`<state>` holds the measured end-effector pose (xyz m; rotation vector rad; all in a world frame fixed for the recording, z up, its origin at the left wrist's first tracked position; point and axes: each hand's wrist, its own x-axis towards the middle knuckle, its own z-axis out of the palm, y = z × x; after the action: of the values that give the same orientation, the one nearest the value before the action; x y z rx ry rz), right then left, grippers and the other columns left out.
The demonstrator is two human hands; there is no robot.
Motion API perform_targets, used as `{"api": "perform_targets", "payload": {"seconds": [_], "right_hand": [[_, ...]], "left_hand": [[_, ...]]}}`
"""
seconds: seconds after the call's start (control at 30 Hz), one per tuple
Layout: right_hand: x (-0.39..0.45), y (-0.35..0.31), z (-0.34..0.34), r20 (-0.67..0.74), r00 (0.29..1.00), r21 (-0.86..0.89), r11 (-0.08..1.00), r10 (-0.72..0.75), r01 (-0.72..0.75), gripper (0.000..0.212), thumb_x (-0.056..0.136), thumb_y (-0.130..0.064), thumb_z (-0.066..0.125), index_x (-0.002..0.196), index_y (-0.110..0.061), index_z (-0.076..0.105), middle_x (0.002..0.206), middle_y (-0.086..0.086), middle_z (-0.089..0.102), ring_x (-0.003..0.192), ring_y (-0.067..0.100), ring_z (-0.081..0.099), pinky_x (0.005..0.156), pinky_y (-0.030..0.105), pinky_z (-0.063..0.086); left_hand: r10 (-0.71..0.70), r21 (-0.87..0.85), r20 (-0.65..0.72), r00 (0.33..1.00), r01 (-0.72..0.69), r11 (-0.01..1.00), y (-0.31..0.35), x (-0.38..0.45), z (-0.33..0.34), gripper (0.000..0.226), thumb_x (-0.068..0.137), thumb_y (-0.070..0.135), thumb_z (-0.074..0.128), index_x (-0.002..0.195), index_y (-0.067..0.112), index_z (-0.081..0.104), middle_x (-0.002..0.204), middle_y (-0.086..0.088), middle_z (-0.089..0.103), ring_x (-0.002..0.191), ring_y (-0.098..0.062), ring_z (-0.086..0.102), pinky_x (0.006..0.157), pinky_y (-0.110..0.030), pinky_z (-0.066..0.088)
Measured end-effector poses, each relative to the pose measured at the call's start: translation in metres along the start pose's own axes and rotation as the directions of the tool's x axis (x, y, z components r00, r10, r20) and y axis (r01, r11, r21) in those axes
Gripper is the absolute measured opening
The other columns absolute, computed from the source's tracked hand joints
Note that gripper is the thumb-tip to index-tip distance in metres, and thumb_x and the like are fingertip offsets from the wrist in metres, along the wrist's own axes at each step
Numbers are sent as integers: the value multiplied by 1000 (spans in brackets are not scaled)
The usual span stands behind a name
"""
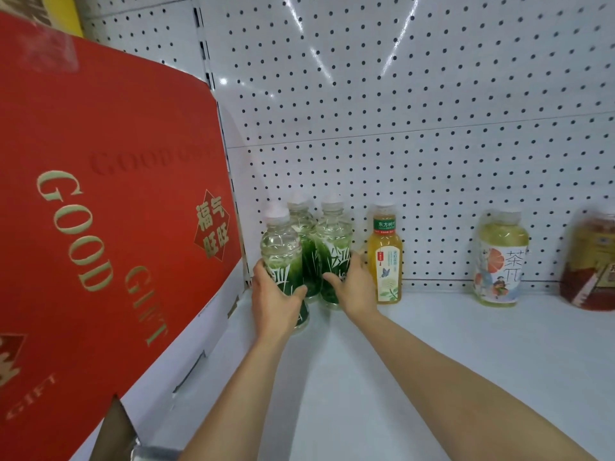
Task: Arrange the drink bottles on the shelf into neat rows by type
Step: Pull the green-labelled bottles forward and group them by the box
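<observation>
Head view: ribbed clear green-labelled bottles (307,251), gripped.

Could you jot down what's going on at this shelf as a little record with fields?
place: white shelf with pegboard back
left hand: grips front green-label bottle
right hand: grips right green-label bottle
behind them: third green-label bottle
to the right: yellow tea bottle, pale tea bottle, amber bottle
far left: red gift box
</observation>
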<state>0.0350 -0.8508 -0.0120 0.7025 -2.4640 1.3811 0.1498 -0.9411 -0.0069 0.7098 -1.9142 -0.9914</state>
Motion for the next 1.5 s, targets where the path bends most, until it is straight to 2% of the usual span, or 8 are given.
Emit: {"api": "perform_targets", "payload": {"seconds": [0.13,0.3,0.47,0.6,0.73,1.0,1.23,1.5], "right_hand": [[-2,-1,1,6,1000,-38,999,6,-6,65,86,-38,66,134,-4,36,135,17,49,116,31,56,92,40,50],[-14,0,-8,33,999,-58,998,12,-10,48,91,-32,61,126,-3,44,114,14,60,101,28,60,80,34,48],[-42,-2,-36,10,991,-131,983,-133,133,48,92,-34,59,131,-10,44,116,7,60,106,24,55,84,34,45],[-73,0,-80,-18,959,-224,936,-281,270,47,95,-36,55,134,-13,47,123,7,59,113,24,51,94,35,41],[-109,11,-128,-45,915,-309,876,-402,370,44,92,-35,59,128,-10,55,117,9,64,107,28,58,89,37,46],[-198,54,-246,-95,889,-426,826,-447,370,36,88,-31,63,118,-11,63,111,8,68,103,29,61,88,40,47],[-286,106,-353,-140,906,-499,819,-400,285,31,82,-25,70,108,-8,68,101,8,71,92,31,65,82,41,50],[-338,152,-449,-225,932,-551,826,-285,119,31,87,-26,64,113,-10,66,107,8,69,100,31,61,87,42,47]], "left_hand": [[8,10,4,1000,-8,1000,-1,5,6,90,77,16,82,148,16,26,147,-7,42,135,-26,42,106,-37,38],[-14,59,12,1000,13,998,2,6,6,96,80,19,80,153,17,18,154,-8,34,140,-27,37,109,-40,37],[-35,182,31,999,28,983,7,-10,-5,99,78,30,82,152,15,18,150,-13,39,137,-33,40,103,-46,41],[181,417,-21,983,-156,895,24,-42,-22,95,78,37,80,151,13,23,147,-14,41,134,-34,38,107,-46,39],[419,521,141,897,-427,739,54,-89,-32,61,87,35,71,140,16,48,137,-3,53,126,-24,48,102,-37,42],[626,478,305,718,-684,551,115,-210,-14,28,79,29,79,102,14,71,97,-1,70,87,-26,65,70,-38,53],[637,385,357,684,-729,567,167,-331,17,28,79,28,78,102,14,71,96,-5,71,84,-29,66,68,-37,52],[629,251,418,656,-748,614,227,-412,59,33,91,34,65,119,16,66,113,-5,67,104,-28,61,80,-38,47]]}}
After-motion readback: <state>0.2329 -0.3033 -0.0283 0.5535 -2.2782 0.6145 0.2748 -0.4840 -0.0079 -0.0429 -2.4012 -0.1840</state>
